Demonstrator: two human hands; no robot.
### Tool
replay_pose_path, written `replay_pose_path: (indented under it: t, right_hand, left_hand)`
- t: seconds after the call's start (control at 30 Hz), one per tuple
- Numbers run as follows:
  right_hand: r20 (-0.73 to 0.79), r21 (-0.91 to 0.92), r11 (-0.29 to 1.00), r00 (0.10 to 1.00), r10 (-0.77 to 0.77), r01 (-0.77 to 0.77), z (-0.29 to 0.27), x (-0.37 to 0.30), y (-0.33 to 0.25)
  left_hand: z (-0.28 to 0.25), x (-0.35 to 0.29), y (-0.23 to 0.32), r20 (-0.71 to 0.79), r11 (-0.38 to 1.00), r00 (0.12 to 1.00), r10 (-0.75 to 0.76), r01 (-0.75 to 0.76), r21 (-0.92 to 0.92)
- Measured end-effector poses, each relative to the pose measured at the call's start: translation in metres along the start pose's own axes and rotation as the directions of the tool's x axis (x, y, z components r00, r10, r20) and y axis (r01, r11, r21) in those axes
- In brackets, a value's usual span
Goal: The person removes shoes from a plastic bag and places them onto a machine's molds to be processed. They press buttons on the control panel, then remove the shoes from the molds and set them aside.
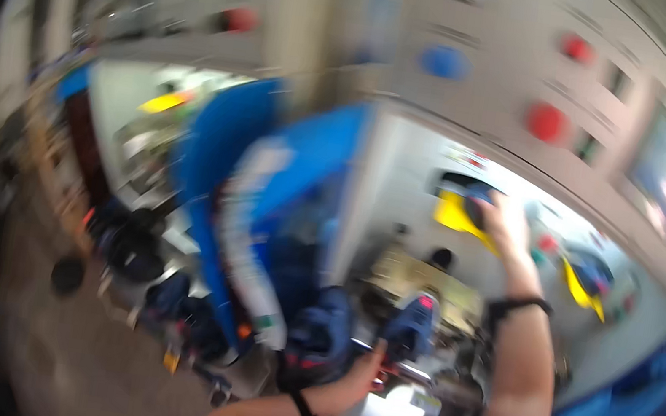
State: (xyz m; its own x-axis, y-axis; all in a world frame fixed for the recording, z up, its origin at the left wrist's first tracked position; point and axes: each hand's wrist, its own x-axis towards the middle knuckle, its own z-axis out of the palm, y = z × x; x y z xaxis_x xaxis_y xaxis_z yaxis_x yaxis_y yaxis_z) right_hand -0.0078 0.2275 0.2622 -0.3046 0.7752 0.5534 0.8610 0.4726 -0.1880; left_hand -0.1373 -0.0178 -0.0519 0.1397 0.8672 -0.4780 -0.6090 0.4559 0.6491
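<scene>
Frame heavily motion-blurred. Right hand [504,223] is raised high against the grey machine panel [484,102], fingers curled over a dark handle [478,205] sitting on a yellow plate [453,215]; the handle's long axis appears to run roughly left-right, but blur prevents a firm reading. Left hand [365,373] is low, fingers extended, touching a dark blue bundle [323,339]; whether it grips it cannot be told. A blue machine cover [305,162] slants from upper right down to lower left. 2 red round buttons [546,121] sit above the handle.
</scene>
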Motion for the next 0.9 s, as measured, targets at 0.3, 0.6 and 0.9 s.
replay_pose_path:
  t: [0.3,0.6,0.9]
  right_hand:
    - [-0.657,-0.18,0.979,0.729,-0.191,0.095,0.034,-0.117,-0.015]
    - [-0.335,-0.409,0.886,0.939,0.076,-0.218,0.062,-0.137,0.051]
    - [-0.284,-0.078,0.991,0.95,-0.131,0.113,0.003,-0.236,-0.012]
  left_hand:
    - [-0.016,-0.008,0.013,-0.01,0.996,0.998,0.068,-0.068,-0.065]
    - [-0.002,-0.007,0.012,-0.027,0.994,0.995,0.096,-0.097,-0.049]
    - [-0.013,-0.001,0.004,-0.129,0.996,0.988,0.084,-0.088,-0.023]
